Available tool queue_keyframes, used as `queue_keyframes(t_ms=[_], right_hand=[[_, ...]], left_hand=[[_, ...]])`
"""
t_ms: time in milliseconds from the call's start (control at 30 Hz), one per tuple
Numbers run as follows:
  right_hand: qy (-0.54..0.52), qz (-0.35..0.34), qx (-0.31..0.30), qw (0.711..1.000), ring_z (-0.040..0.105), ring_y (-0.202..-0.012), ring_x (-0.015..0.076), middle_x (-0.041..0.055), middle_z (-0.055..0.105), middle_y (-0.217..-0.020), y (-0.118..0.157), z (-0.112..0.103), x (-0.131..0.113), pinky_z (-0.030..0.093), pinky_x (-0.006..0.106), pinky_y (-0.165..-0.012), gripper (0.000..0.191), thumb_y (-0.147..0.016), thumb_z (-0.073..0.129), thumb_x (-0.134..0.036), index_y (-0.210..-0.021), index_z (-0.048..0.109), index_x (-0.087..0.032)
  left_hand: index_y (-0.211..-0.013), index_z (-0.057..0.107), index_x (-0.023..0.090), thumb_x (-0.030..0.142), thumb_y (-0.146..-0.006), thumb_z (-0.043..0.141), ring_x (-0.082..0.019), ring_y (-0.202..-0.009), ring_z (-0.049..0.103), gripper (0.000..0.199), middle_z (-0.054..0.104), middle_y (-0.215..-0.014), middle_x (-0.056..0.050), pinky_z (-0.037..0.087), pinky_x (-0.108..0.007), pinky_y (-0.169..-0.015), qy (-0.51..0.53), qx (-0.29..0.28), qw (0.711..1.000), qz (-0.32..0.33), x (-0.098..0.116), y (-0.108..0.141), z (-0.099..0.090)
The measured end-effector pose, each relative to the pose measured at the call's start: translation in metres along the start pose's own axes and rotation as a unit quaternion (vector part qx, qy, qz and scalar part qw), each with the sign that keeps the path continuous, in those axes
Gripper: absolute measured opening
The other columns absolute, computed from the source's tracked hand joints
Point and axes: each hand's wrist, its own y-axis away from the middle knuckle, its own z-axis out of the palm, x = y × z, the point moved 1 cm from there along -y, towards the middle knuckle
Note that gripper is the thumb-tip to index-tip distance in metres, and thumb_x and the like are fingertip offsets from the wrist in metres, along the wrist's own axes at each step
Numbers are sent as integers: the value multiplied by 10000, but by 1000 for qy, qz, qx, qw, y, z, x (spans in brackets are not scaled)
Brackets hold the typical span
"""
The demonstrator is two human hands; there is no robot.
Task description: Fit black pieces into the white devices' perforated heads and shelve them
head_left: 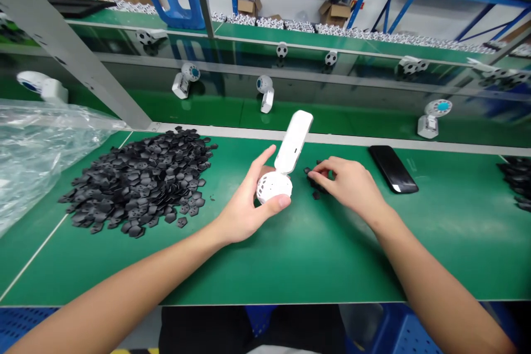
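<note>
A white plastic device, a round perforated head with a long flat arm, rests in my left hand, thumb and fingers around its round end. The flat arm points up and away to the right. My right hand is just right of it at the green table, fingertips pinched together over a few small black pieces. Whether a piece is between those fingertips is hidden. Left of my left hand lies a big heap of black pentagon pieces.
A black phone lies right of my right hand. Clear plastic wrap covers the far left. More black pieces sit at the right edge. Beyond the table's back rail, white devices stand on a green conveyor.
</note>
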Motion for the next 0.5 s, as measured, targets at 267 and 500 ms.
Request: queue_keyframes(t_ms=[267, 500], right_hand=[[55, 5, -17, 998, 701, -891, 238, 27, 770, -1048, 0, 7, 1, 371, 312, -590, 193, -958, 689, -443, -966, 829, -311], [-24, -6, 41, 999, 710, -830, 233, 47, 766, -929, -2, 9, -5, 463, 343, -659, 225, -967, 629, -347, -846, 790, -249]], left_hand=[[-1615, 400, 221, 454, -915, 774, -205, -1066, 611, 827, 641, -1289, -110, 532, -308, -908, 86, 28, 994, -58, 2, -7, -3], [-1620, 392, 213, 459, -910, 778, -203, -1066, 618, 845, 659, -1276, -110, 517, -308, -905, 78, 23, 995, -63, 0, -6, -2]])
